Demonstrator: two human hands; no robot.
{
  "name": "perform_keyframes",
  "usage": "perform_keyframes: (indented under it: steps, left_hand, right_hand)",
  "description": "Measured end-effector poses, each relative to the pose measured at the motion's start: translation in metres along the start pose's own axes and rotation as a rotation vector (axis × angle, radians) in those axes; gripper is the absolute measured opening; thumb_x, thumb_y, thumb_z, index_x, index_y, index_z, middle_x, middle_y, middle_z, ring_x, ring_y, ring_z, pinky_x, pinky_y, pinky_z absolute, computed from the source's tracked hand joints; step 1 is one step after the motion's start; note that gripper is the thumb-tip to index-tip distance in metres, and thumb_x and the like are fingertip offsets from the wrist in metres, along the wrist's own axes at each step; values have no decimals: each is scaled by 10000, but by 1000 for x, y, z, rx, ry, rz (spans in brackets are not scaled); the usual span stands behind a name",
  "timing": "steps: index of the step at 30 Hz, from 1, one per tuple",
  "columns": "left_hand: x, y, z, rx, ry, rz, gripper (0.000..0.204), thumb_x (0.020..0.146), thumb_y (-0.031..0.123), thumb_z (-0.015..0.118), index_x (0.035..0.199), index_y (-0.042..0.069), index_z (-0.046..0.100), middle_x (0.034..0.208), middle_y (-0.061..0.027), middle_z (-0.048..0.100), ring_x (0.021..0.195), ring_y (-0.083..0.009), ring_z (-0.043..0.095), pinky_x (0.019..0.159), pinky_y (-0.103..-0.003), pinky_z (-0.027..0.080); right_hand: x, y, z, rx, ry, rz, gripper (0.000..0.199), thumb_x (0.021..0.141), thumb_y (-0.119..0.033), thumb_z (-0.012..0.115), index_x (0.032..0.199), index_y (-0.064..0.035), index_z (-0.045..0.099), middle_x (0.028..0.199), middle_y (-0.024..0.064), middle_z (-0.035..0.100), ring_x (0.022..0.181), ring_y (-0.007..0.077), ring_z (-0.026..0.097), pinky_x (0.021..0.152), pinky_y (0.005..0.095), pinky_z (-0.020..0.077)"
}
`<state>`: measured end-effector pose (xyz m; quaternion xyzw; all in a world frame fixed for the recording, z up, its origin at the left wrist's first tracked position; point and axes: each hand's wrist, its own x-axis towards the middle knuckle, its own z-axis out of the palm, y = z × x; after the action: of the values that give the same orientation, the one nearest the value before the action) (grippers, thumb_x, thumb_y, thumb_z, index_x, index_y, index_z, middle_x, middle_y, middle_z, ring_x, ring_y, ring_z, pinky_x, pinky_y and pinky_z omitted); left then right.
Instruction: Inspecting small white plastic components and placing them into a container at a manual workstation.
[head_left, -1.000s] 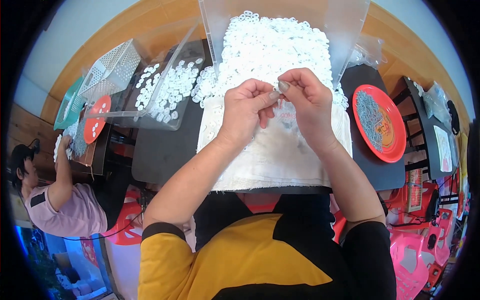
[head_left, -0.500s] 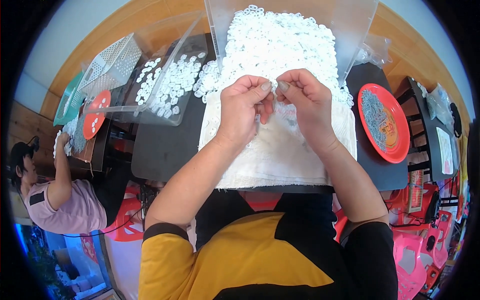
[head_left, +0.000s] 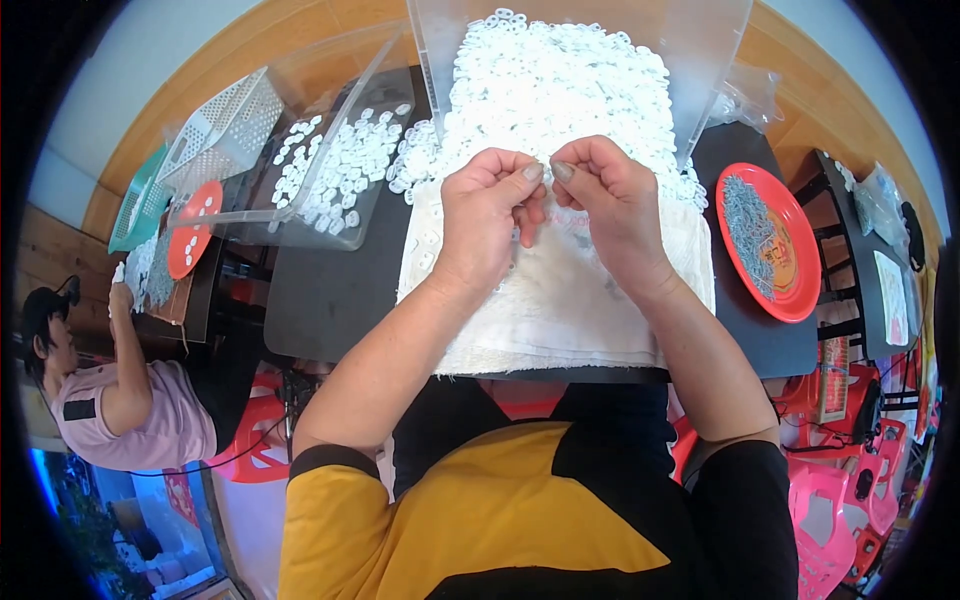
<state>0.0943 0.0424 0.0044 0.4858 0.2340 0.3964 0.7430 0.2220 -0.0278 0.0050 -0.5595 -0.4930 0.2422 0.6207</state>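
Both hands meet thumb to thumb over a white cloth [head_left: 560, 330], their fingertips pinched close together. My left hand [head_left: 492, 205] and my right hand [head_left: 612, 205] grip something too small to make out between them. Just beyond my fingers a large heap of small white oval plastic pieces with holes [head_left: 560, 90] spills from a clear plastic bin [head_left: 705, 95]. A few more of these pieces lie on the cloth beside my left wrist. To the right, a red plate [head_left: 803, 285] carries a pile of thin grey metal pins [head_left: 745, 235].
On the left, a clear bin [head_left: 265, 232] with scattered white pieces sits on the dark table [head_left: 325, 310]. Beyond it stand a white basket [head_left: 235, 125] and a green basket [head_left: 135, 215]. A co-worker [head_left: 120, 400] sits at the far left. Pink chairs [head_left: 825, 520] stand lower right.
My hands stay pinched together in nearly the same place, with the view shifted slightly. The co-worker's arm at the left has moved a little.
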Motion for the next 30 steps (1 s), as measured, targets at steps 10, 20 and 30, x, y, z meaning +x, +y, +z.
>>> perform_keyframes:
  steps: [10,20,30]
  left_hand:
    - [-6,-9,8,48,105,113,56,916,21,574,866,-2,582,734,-67,604,528,-103,527,403,-219,365]
    - [4,-7,-2,-32,129,-2,50,903,11,566,859,-13,562,712,-90,593,524,-116,526,399,-240,379]
    - [0,-2,3,43,71,-35,26,892,-9,571,887,-34,579,729,-92,600,553,-125,548,408,-240,402]
  right_hand:
    - [-3,2,16,157,34,139,71,918,-67,587,917,2,608,703,10,595,638,62,539,583,208,419]
    - [5,10,-1,31,78,-28,106,925,-82,587,959,7,633,727,-12,578,661,57,501,608,213,414]
    - [8,9,-9,-195,-77,-10,69,897,-56,574,899,7,603,724,-10,547,667,59,484,597,216,399]
